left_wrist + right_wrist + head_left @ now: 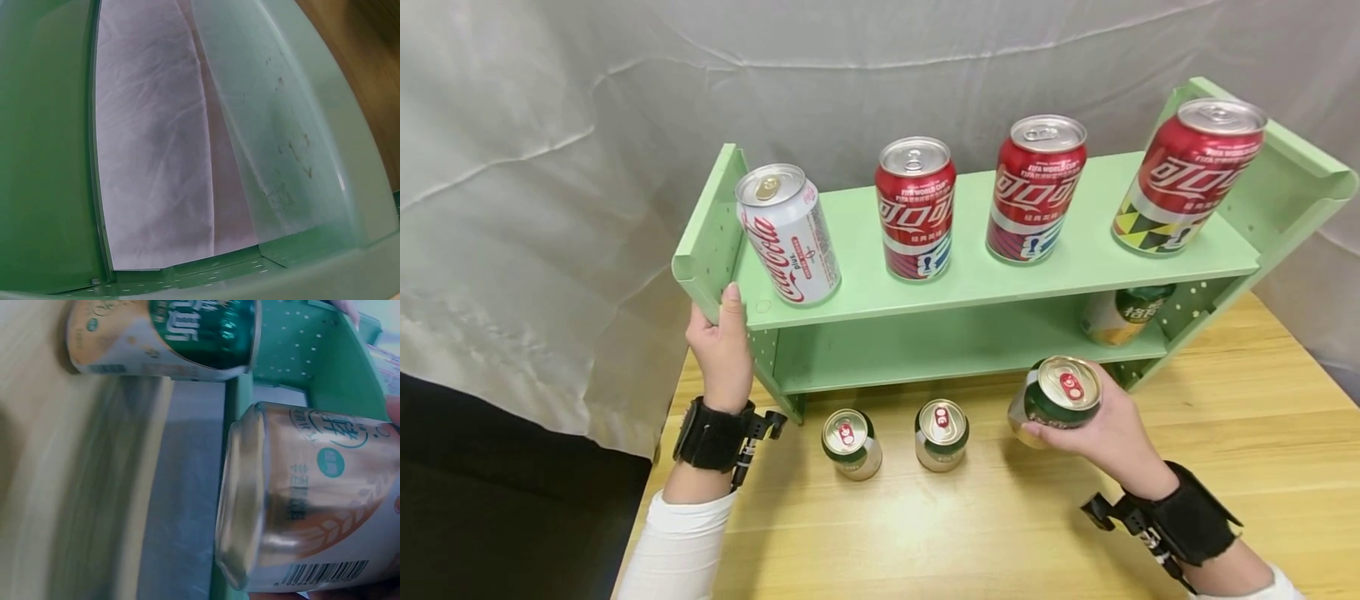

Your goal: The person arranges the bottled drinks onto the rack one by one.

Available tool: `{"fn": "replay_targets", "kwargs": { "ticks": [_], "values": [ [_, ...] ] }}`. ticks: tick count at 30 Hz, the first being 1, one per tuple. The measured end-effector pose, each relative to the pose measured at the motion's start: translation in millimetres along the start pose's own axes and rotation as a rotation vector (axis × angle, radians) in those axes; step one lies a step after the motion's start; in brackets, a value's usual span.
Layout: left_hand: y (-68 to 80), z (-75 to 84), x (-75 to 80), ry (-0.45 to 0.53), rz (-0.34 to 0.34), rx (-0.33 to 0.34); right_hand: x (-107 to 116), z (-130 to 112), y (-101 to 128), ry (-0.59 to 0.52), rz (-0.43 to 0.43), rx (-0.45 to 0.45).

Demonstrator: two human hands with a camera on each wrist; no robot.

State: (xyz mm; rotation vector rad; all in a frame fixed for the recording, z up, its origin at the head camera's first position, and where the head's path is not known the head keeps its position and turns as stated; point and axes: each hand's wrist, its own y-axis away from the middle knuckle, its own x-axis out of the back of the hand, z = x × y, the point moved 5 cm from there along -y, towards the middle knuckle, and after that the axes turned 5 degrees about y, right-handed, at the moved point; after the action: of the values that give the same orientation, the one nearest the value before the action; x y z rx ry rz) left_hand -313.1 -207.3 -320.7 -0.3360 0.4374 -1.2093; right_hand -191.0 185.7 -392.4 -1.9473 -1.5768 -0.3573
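A light green two-tier shelf (985, 275) stands on a wooden table (1225, 467). My left hand (724, 337) grips its left side panel (44, 156), thumb on the front edge. My right hand (1101, 429) holds a green and gold can (1056, 400) just above the table, in front of the lower shelf's right end; the right wrist view shows that can (312, 500) close up. A like can (1123, 312) stands on the lower shelf at the right, and appears again in the right wrist view (169, 337). Two more green cans (850, 442) (942, 433) stand on the table.
On the top shelf stand a white Coca-Cola can (788, 233) at the left and three red cola cans (916, 208) (1036, 190) (1187, 175). A grey cloth backdrop (550, 167) hangs behind. The table's left edge lies near my left forearm.
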Motion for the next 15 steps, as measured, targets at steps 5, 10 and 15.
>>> {"fn": "replay_targets", "kwargs": {
  "ticks": [5, 10, 15],
  "values": [
    [-0.3, -0.5, 0.1, 0.020, -0.007, -0.008, 3.9, -4.6, -3.6, 0.030, -0.012, -0.020],
    [-0.5, -1.5, 0.3, 0.033, -0.008, -0.013, 5.8, -11.4, -9.1, 0.048, -0.011, -0.006],
    [0.2, -2.4, 0.6, 0.022, -0.004, 0.001, 8.2, -20.1, -15.5, 0.078, -0.004, 0.012]
  ]
}}
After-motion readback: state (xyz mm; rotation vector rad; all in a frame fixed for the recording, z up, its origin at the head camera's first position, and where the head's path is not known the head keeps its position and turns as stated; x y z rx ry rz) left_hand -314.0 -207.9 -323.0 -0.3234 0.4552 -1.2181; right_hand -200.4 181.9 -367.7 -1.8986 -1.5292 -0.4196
